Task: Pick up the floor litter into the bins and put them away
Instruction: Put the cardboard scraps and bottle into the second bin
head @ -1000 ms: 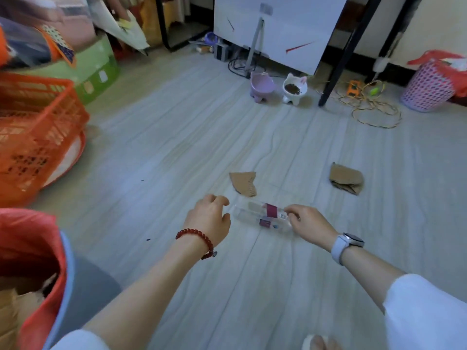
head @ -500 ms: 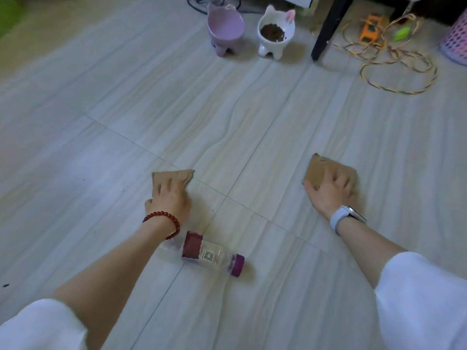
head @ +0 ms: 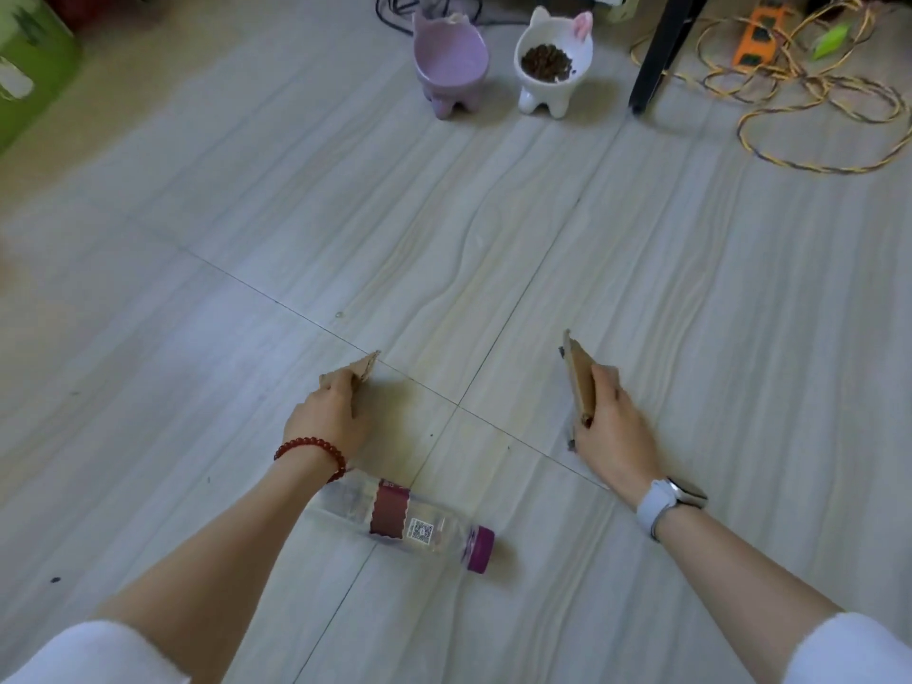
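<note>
Two brown cardboard scraps are in my hands above the pale floor. My left hand [head: 328, 417], with a red bead bracelet, grips the smaller scrap [head: 364, 371], tilted up on edge. My right hand [head: 609, 427], with a white watch at the wrist, holds the thicker folded cardboard piece [head: 577, 375], also lifted on edge. A clear plastic bottle [head: 409, 523] with a maroon label and purple cap lies on its side on the floor between my forearms, touched by neither hand. No bin is in view.
A purple pet bowl [head: 451, 66] and a white cat-shaped bowl [head: 552, 66] holding kibble stand at the back. A black table leg [head: 659, 56], tangled yellow cable [head: 814, 106] and an orange power strip [head: 760, 34] lie at the back right. A green box [head: 29, 66] sits far left.
A second ago my hands were at the bottle. They then pressed flat on the two cardboard pieces, and now both pieces are gripped and tilted up off the floor.
</note>
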